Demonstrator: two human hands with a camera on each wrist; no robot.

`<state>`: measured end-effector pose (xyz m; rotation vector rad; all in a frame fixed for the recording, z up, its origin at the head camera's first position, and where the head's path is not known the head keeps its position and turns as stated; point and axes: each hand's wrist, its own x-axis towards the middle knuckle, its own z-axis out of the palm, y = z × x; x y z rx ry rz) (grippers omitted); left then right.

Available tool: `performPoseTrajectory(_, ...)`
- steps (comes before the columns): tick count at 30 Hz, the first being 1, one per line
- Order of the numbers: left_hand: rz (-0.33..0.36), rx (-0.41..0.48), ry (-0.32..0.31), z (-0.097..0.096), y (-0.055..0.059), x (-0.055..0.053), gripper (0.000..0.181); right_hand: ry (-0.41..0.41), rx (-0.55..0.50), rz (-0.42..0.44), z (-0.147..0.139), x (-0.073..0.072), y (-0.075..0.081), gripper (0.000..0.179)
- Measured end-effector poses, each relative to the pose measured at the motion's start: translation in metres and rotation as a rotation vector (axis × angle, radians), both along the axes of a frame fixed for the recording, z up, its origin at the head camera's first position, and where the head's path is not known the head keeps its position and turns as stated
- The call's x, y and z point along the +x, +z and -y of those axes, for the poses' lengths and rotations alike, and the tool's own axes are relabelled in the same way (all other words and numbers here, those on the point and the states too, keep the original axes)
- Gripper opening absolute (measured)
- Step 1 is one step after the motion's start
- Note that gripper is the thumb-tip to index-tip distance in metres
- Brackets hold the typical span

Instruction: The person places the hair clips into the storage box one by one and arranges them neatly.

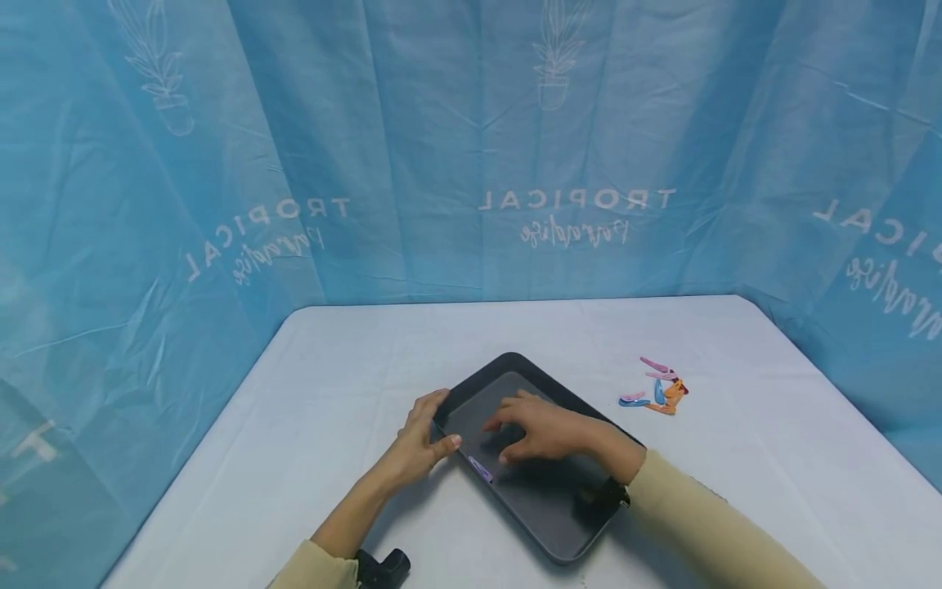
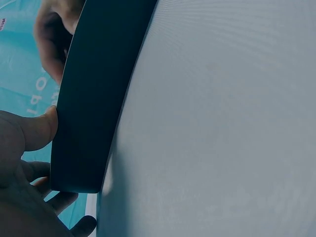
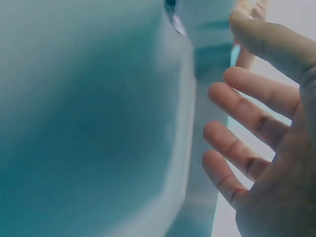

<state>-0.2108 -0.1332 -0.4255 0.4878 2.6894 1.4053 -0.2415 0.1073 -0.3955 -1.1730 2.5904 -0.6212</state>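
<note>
A dark grey rectangular tray (image 1: 545, 511) lies at an angle on the white-covered table. My left hand (image 1: 415, 450) holds its left corner, thumb at the rim and fingers along the outer wall; the left wrist view shows the thumb (image 2: 44, 129) against the tray wall (image 2: 94, 108). Inside the tray, along its near left wall, lies a small purple hair clip (image 1: 481, 469), also at the top of the right wrist view. My right hand (image 1: 540, 427) hovers over the tray floor, fingers relaxed and apart, with nothing between them.
To the right of the tray, a loose cluster of small hair clips lies on the cloth: pink (image 1: 653, 365), blue (image 1: 634, 402) and orange (image 1: 671, 398). A blue printed curtain (image 1: 441, 164) surrounds the back and sides of the table (image 1: 353, 352).
</note>
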Motion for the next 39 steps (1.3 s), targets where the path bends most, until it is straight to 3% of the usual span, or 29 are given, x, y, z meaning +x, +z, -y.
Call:
performPoseTrajectory(13, -0.013, 0.004, -0.01, 0.001, -0.001, 0.0, 0.069, -0.111, -0.119, -0.056, -0.04, 0.001, 0.03, 0.046)
performPoseTrajectory(25, -0.007, 0.006, -0.01, 0.001, 0.0, 0.001, 0.07, -0.25, -0.244, -0.15, -0.088, -0.003, 0.036, 0.054)
performPoseTrajectory(39, -0.002, 0.018, -0.01, 0.001, 0.0, 0.001, 0.069, -0.468, -0.246, -0.184, -0.143, -0.012, 0.028, 0.056)
